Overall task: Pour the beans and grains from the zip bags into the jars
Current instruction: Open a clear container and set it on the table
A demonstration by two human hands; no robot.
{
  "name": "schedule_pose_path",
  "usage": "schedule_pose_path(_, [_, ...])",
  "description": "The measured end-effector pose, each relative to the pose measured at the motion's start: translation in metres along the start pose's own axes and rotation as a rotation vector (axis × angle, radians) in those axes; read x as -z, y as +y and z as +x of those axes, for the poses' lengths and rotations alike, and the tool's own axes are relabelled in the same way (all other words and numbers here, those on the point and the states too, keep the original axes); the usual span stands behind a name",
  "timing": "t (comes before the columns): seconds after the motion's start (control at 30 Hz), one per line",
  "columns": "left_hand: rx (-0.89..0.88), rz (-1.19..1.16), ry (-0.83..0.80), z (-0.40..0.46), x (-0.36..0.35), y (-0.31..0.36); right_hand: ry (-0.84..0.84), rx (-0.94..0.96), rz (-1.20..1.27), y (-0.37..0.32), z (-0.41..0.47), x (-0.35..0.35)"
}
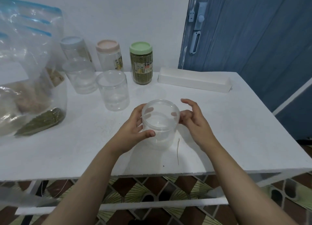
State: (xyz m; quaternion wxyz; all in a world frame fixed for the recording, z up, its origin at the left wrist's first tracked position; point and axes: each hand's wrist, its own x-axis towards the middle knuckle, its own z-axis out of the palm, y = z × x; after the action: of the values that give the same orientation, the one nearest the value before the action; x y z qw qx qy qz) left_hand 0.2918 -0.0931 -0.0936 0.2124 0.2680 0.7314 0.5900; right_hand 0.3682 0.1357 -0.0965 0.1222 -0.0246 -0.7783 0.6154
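Left hand wrapped round open jar, right hand loose at 3 o'clock, readying for beans.

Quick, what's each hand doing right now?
Left hand: grips the empty clear jar.
Right hand: fingers touch the jar's side; a firm grip cannot be told.

Clear glossy plastic jar, matt table
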Motion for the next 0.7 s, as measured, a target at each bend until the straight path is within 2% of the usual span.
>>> schedule_pose_path(0.1, [0.005,-0.012,0.001,-0.002,-0.002,-0.001,0.021,-0.03,0.024,-0.006,-0.008,-0.002])
schedule_pose_path(0.23, [-0.001,-0.007,0.015,-0.001,-0.004,-0.001,-0.09,-0.041,-0.177,-0.013,-0.013,-0.013])
schedule_pose_path(0.4, [-0.008,-0.047,0.045,-0.001,-0.005,-0.003,0.01,-0.056,-0.151,-0.013,-0.014,-0.003])
schedule_pose_path(0.57, [-0.012,-0.048,0.053,-0.002,-0.006,-0.004,-0.045,-0.069,-0.266,-0.028,-0.016,-0.007])
schedule_pose_path(0.7, [-0.001,-0.046,0.054,-0.002,-0.006,-0.004,0.028,-0.126,-0.13,-0.024,-0.015,0.001])
